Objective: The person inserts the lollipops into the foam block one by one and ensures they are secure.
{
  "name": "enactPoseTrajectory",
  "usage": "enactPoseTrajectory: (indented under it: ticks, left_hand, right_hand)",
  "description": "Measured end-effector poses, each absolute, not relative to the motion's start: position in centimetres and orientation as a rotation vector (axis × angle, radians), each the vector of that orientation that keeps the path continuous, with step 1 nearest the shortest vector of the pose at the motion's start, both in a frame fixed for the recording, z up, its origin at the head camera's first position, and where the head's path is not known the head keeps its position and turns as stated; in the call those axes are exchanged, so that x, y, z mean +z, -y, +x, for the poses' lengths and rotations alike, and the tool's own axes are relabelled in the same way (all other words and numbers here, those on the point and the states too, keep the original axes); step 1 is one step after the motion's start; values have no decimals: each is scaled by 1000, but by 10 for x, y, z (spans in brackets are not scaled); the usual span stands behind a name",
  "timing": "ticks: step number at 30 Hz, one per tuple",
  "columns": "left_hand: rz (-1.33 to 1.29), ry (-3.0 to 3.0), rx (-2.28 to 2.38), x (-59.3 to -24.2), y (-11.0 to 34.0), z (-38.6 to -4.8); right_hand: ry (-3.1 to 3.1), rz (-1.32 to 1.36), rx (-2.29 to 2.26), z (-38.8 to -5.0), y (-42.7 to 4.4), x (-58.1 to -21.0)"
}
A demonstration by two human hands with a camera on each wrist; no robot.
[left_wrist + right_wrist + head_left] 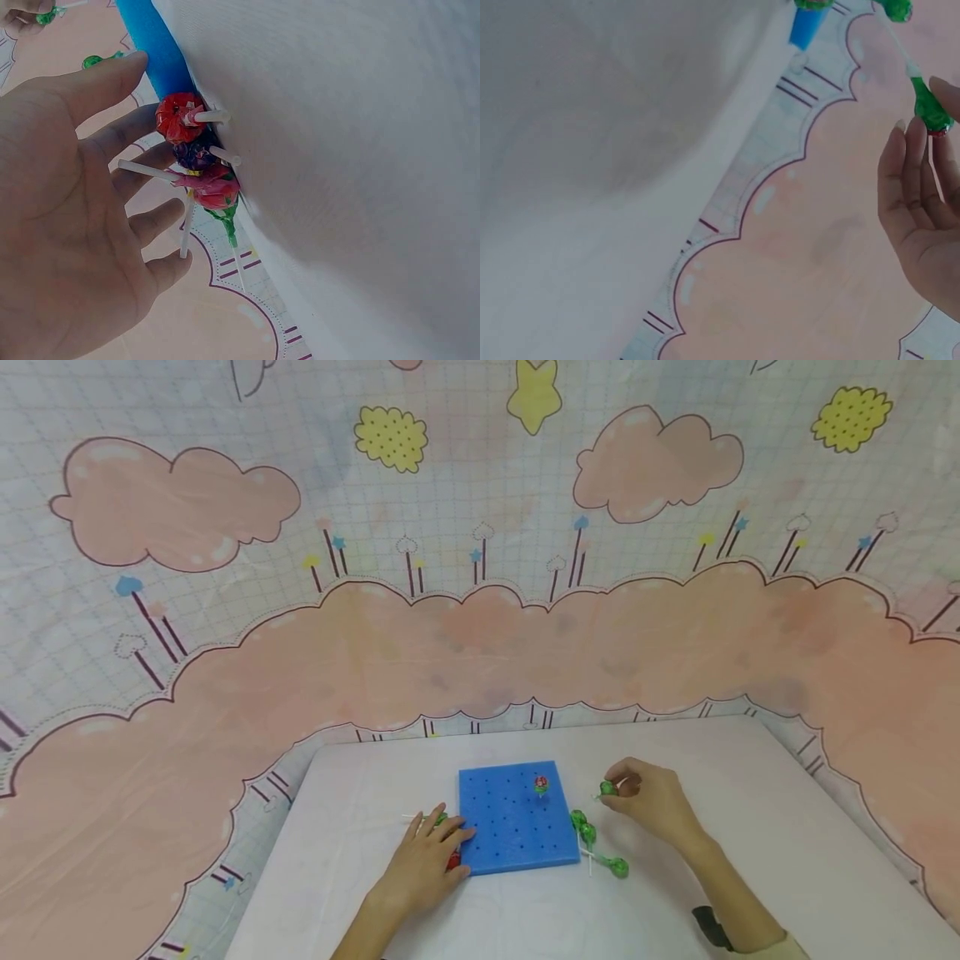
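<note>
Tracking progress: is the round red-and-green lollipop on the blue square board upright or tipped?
Upright: the lollipop shows head above stick.

One wide view, two close ones

The head camera looked forward and down across the surface [525, 910] toward the backdrop [525, 647]. The wrist cameras, tilted sideways, faced the left hand [82, 202] and right hand [934, 247] up close. All three views caught the blue board [517, 818].
</note>
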State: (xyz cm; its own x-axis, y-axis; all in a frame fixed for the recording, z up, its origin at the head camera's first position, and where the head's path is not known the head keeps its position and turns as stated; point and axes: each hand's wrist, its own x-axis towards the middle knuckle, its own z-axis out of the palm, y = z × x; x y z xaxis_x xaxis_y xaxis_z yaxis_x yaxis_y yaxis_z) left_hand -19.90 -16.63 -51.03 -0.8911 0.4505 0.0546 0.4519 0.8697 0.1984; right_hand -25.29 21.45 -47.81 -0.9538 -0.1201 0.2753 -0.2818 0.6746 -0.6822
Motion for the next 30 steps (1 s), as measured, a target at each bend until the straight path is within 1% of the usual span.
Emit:
enactPoseTrajectory:
  ticks: [17,30]
  left_hand:
    - [-718,3032,-317,-511,166,-199]
    - [-719,3043,-295,-509,165,-200]
  right_hand:
    - [2566,492,1102,-257,-194,-469]
    - [2536,546,1103,-258,-179,-465]
